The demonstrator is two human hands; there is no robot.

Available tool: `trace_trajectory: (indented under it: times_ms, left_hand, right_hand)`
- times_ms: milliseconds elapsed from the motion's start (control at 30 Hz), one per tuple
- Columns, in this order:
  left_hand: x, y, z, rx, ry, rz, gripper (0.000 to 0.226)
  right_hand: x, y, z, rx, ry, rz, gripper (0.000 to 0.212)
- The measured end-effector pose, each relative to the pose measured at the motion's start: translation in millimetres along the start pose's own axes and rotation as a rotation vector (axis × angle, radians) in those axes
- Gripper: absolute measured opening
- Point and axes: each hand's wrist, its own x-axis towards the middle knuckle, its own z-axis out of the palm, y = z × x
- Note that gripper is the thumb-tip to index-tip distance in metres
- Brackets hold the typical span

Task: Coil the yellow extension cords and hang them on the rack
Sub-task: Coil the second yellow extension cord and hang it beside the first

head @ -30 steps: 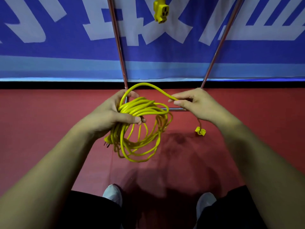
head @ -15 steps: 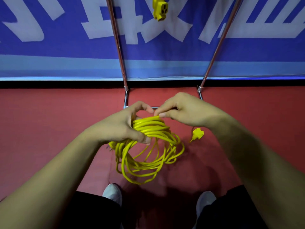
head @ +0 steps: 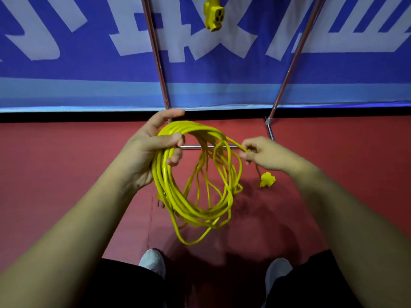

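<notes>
Left hand (head: 153,150): curled round the top left of the cord (head: 161,176). The thumb is pressed across the bunched loops, the lower fingers are hooked under them, and the forefinger is lifted off the bundle and points up.
Right hand (head: 266,154): thumb and fingertips pinch a single strand that runs out from the coil's top right; the other fingers are tucked in.
Cord: yellow, gathered in many loose, uneven loops that hang from the left hand. It sits between the two forearms and in front of the low bar of the rack (head: 155,52). The lowest loop droops toward the shoes (head: 152,261).
Plug (head: 160,202): the pronged end pokes out at the coil's lower left, just beside the left wrist.
Socket (head: 267,180): yellow, at the end of the short tail dropping from the right hand. Whether it touches the floor (head: 55,174) cannot be told.
Rack: two thin metal poles lean apart as they rise, joined low by a crossbar behind the coil. It stands near the floor's far edge.
Hung socket (head: 214,14): a second yellow socket end dangles between the poles at the top of the view.
Floor: red, shadowed under the coil.
Banner (head: 66,70): blue with large white characters, along the floor's far edge behind the rack.
Shoes: two pale toes at the floor's near edge, below the coil.
</notes>
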Motion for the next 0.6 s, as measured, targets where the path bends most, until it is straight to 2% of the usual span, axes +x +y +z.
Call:
trace_trajectory:
  times_ms: [67,167,267,333,433,500,600]
  left_hand:
    - [1,4,-4,-0.072,-0.031,0.064,0.054]
    - [1,8,-8,-0.182,-0.072,0.093,0.042]
    - [3,8,-13,-0.289,-0.091,0.091,0.038]
    - [5,8,-14,-0.336,-0.071,0.098,0.036]
    - [6,10,-12,-0.392,0.042,0.121,0.029]
    - [6,11,-12,-0.385,0.128,0.132,0.027]
    - [9,10,-13,-0.391,0.109,0.167,0.034]
  right_hand:
    - [2,22,6,0.014,-0.054,0.114,0.023]
    - [6,41,22,0.094,-0.068,0.221,0.015]
    - [8,44,43,0.222,-0.006,0.242,0.016]
    - [9,42,55,0.22,0.043,0.256,0.018]
    - [11,37,70,0.215,0.114,0.23,0.021]
    - [11,33,75,0.254,0.117,0.212,0.021]
    - [10,35,78,0.258,0.089,0.215,0.023]
